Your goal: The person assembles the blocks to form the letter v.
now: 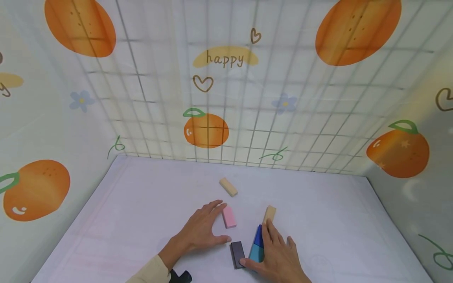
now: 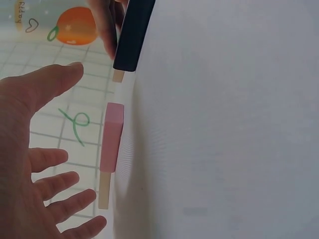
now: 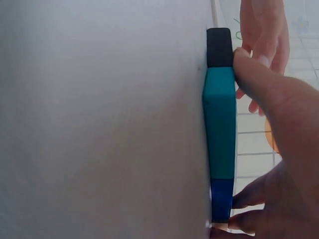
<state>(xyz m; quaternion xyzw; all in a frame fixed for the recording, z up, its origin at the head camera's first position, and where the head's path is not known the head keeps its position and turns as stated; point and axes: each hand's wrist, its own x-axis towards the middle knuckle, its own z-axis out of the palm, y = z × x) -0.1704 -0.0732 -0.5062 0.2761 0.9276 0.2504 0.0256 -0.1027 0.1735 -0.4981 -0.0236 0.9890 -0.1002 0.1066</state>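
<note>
My left hand (image 1: 201,226) spreads its fingers and thumb around a pink block (image 1: 229,218) without gripping it; its index fingertip lies at the block's far end. In the left wrist view a gap shows between these fingers and the pink block (image 2: 112,137). The right hand (image 1: 281,255) lies over the right side of a teal piece (image 1: 256,253) and a dark blue piece (image 1: 259,236), which meet in a wedge shape. Its thumb touches a dark grey block (image 1: 236,253), while its fingertips reach the dark blue piece and a wooden block (image 1: 270,213), partly hidden.
Another wooden block (image 1: 228,187) lies farther back on the white tabletop (image 1: 159,184). Cloth walls (image 1: 152,129) with printed oranges and a grid enclose the back and sides. A black object (image 1: 181,276) shows at the bottom edge beside the left sleeve (image 1: 152,271).
</note>
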